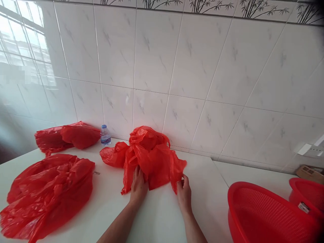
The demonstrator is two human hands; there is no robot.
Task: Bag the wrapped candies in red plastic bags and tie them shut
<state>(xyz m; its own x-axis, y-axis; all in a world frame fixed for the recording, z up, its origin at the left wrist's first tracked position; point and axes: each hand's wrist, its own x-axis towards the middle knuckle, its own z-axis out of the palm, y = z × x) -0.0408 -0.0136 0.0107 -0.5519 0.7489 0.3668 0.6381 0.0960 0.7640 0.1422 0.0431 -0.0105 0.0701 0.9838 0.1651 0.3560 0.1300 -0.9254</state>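
A crumpled red plastic bag [152, 155] lies in a heap on the white counter [162, 216], close to the tiled wall. My left hand [138, 186] rests on the bag's near edge, fingers pressed into the plastic. My right hand [184, 192] pinches the bag's lower right corner between thumb and fingers. Both forearms reach in from the bottom of the view.
A large flattened pile of red bags [48, 192] lies at the left, another red bag pile [67, 136] behind it. A small water bottle [105, 135] stands by the wall. Two red strainer baskets [268, 216] [307, 194] sit at the right, a cardboard box [310, 172] behind them.
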